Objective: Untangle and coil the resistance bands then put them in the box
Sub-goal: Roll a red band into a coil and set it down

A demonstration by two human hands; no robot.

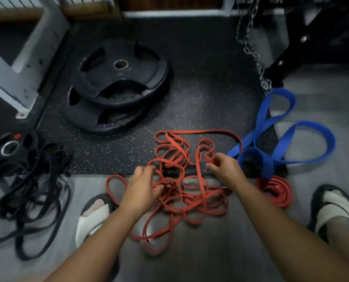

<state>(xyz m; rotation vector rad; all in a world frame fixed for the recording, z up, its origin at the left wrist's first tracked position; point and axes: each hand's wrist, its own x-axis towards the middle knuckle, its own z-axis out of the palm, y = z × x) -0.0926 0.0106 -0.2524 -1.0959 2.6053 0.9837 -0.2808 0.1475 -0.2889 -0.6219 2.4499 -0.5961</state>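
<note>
My fingers on the left hand are curled down into the near-left part of the red tangle, closed loosely over a few crossing strands rather than pinching one cleanly; how many they hold I cannot tell through the blur. Further left, well apart from what I am working on, a heap of black bands lies on the floor beside a small black plate, untouched. The red tangle itself sprawls between my two hands, spread from the speckled mat at the far side onto the grey floor near my feet, its longest run going away from me and then bending right toward the blue band. My right hand is at the tangle's far-right side, its fingers pinched shut on a single upright loop. That loop is the thing the next move turns on: it stands straight up the picture from my right fingers, so I judge the right hand should draw it away and rightward while the left pins the mass. Just right of my right wrist, a red coil already lies wound flat on the floor, touching the blue band's near end. I see no box anywhere in view.
</note>
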